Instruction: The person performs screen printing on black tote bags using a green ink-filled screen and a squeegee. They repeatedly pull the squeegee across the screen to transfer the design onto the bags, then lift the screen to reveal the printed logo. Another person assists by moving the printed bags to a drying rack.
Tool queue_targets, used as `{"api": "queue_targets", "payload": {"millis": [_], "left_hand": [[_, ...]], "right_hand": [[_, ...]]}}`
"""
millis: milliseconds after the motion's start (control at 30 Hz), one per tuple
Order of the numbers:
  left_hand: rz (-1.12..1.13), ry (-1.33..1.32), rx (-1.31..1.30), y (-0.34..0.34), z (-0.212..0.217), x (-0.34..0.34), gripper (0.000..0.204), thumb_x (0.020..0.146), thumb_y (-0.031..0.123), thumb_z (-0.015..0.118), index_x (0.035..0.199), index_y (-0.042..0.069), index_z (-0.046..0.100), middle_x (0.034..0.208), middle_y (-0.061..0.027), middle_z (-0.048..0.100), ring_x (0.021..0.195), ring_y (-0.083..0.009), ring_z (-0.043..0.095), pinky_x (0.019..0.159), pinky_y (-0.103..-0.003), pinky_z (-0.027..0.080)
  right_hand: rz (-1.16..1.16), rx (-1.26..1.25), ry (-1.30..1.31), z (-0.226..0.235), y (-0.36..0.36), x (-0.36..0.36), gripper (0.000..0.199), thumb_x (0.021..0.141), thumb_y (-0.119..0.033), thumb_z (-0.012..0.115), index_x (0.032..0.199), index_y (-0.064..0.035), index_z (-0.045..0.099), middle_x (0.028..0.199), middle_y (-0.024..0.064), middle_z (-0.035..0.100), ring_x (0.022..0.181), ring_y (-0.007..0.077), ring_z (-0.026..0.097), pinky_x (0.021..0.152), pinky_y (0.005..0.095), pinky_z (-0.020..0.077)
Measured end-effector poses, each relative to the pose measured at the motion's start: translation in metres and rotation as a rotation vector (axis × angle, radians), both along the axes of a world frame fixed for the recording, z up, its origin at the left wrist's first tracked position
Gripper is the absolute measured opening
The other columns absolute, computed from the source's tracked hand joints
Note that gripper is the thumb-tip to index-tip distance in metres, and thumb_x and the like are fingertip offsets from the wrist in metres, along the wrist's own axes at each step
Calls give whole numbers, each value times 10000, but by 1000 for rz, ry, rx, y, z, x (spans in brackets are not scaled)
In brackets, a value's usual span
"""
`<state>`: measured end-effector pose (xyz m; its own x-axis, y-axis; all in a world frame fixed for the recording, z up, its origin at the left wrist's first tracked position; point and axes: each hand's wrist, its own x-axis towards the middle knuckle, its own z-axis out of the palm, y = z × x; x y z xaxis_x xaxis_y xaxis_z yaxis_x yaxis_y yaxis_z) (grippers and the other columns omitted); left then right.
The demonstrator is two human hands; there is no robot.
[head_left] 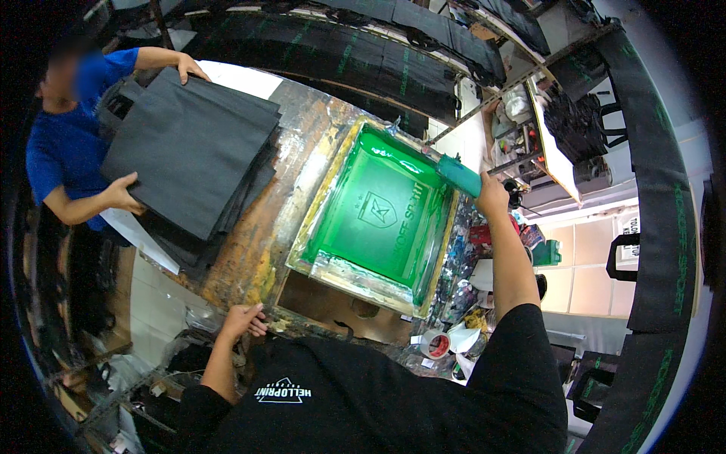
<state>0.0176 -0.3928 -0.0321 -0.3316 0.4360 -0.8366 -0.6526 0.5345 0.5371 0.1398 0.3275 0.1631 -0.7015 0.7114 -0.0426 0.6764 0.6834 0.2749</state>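
A screen-printing frame [348, 278] lies on the worktable in front of me, its mesh [348, 234] coated with wet green ink around a shield emblem and lettering. My right hand [493, 197] is closed on a green, ink-covered squeegee [458, 176], held at the frame's far right corner. Whether its blade touches the frame I cannot tell. Down at the table's near edge, my left hand [243, 321] holds nothing, its fingers loosely apart. To the left, a co-worker in a blue shirt [60, 151] has both hands on a stack of black fabric bags [193, 144].
The worktable [249, 242] is stained with paint. A roll of tape [435, 345] and clutter lie along its right side. Racks of black bags [363, 64] stand at the back. More printed black fabric [665, 227] hangs at the far right, beside a green container [547, 253].
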Motion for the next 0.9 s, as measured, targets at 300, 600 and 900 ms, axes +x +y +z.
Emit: {"api": "queue_targets", "payload": {"millis": [300, 600, 900], "left_hand": [[-18, 12, -25, 4, 5, -2, 550, 1052, 431, 629, 1019, -115, 680, 796, -232, 754, 651, -280, 764, 545, -341, 615], [-8, 15, -27, 6, 12, -3, 550, 1049, 426, 636, 1009, -120, 682, 781, -234, 747, 638, -287, 760, 538, -344, 614], [-21, 2, -34, 5, 9, -3, 565, 1044, 442, 639, 1030, -121, 681, 790, -238, 750, 636, -282, 760, 533, -340, 610]], "right_hand": [[20, -22, 98, 0, 4, 14, 555, 752, -138, 823, 1243, -115, 565, 1210, 192, 658, 1107, 423, 667, 924, 507, 563], [132, -45, 177, -3, 1, 21, 516, 770, -86, 795, 1227, -97, 555, 1154, 194, 649, 1100, 424, 653, 906, 518, 555], [84, -35, 144, -12, 11, 29, 648, 727, -205, 889, 1280, -131, 561, 1163, 157, 644, 1109, 384, 660, 886, 510, 587]]}}
